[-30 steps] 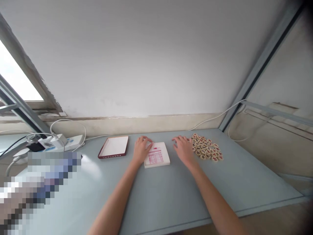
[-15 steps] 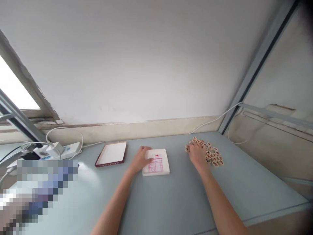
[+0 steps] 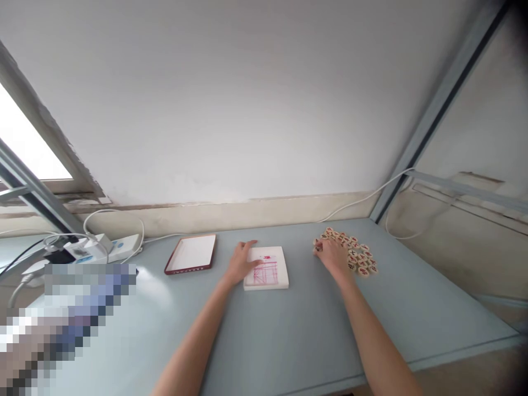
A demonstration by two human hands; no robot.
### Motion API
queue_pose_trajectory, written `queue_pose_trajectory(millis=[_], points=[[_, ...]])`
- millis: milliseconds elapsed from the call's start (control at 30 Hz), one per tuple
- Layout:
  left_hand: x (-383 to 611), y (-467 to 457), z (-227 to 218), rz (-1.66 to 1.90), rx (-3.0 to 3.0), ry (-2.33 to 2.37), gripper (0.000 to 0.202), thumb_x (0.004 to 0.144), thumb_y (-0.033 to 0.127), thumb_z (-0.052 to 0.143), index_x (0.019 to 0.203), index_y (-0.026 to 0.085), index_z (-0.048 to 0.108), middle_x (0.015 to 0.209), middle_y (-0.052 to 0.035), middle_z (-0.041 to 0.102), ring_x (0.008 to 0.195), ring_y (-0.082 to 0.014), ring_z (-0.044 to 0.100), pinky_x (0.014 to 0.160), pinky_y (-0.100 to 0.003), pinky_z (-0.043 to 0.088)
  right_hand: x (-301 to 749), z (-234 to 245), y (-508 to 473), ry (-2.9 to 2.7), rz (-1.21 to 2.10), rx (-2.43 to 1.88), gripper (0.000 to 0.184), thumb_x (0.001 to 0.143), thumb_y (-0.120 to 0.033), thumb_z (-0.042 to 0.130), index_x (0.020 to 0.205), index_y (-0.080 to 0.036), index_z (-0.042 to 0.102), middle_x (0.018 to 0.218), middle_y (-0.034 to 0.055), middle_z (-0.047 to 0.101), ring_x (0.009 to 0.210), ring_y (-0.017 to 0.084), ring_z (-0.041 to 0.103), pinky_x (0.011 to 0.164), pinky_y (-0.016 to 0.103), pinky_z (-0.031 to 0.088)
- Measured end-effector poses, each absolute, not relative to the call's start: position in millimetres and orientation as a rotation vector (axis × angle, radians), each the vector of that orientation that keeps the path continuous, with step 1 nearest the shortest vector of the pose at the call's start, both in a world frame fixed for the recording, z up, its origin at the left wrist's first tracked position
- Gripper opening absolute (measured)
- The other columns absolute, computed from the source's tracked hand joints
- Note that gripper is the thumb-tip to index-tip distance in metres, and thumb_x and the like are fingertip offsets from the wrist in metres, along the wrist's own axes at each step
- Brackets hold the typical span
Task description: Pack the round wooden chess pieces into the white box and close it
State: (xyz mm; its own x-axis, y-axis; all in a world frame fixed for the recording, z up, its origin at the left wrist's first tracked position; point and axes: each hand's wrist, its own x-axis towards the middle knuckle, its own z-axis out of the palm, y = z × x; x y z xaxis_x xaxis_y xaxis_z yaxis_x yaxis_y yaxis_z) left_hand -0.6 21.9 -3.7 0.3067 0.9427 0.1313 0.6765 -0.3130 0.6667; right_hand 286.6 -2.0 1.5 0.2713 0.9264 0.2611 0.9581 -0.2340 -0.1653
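My left hand [image 3: 241, 264] rests at the left edge of a white square box [image 3: 279, 269] with pink line drawings on its top. The thumb lies over that top, while the other fingers stretch out beyond the box. To the right, my right hand [image 3: 333, 256] is at the left side of a cluster of round Chinese chess pieces [image 3: 363, 263] with red and black characters. Its fingers are closed on one Chinese chess piece [image 3: 318, 249] showing at the fingertips. The hand partly covers the cluster.
A shallow dark-red box lid [image 3: 192, 254], white inside, lies on the grey-blue table [image 3: 264, 335] at the left. Beyond it stand a white power strip [image 3: 124, 246] with plugs and tangled cables. The wall runs along the back, and a metal post [image 3: 412, 148] rises at the right.
My right hand has shifted slightly left at the cluster, and a piece now shows at its fingertips. My left fingers have straightened outward beside the box. The whole view has shifted a little.
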Motion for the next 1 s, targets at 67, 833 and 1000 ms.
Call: queue_pose_trajectory(millis=[67, 833, 1000], points=[[-1, 23, -4, 0.694, 2.066, 1.434, 0.047, 0.076, 0.036, 0.053, 0.120, 0.023, 0.047, 0.110, -0.0078, 0.046, 0.109, -0.0222, 0.045, 0.094, -0.035, 0.035, 289, 3, -2, -1.690, -0.132, -2.236, 0.013, 0.069, -0.025, 0.061, 0.081, -0.022, 0.067, 0.093, 0.0058, 0.064, 0.098, 0.025, 0.050, 0.083, 0.036, 0.029], [14, 18, -2, 0.714, 1.990, 0.862, 0.030, 0.079, 0.021, 0.035, 0.096, 0.016, 0.061, 0.106, -0.0049, 0.061, 0.102, -0.0175, 0.051, 0.094, -0.029, 0.035, 187, 26, -32, -2.337, 0.156, -1.457, 0.022, 0.081, -0.027, 0.055, 0.102, -0.026, 0.056, 0.079, -0.0013, 0.064, 0.084, 0.015, 0.056, 0.076, 0.030, 0.027], [14, 16, -4, 0.760, 1.995, 0.863, 0.033, 0.083, 0.025, 0.033, 0.100, 0.017, 0.060, 0.107, -0.0056, 0.059, 0.102, -0.0175, 0.051, 0.093, -0.030, 0.036, 201, 28, -25, -2.231, 0.111, -1.480, 0.020, 0.085, -0.022, 0.046, 0.101, -0.027, 0.057, 0.092, -0.0010, 0.064, 0.088, 0.014, 0.055, 0.078, 0.030, 0.027]])
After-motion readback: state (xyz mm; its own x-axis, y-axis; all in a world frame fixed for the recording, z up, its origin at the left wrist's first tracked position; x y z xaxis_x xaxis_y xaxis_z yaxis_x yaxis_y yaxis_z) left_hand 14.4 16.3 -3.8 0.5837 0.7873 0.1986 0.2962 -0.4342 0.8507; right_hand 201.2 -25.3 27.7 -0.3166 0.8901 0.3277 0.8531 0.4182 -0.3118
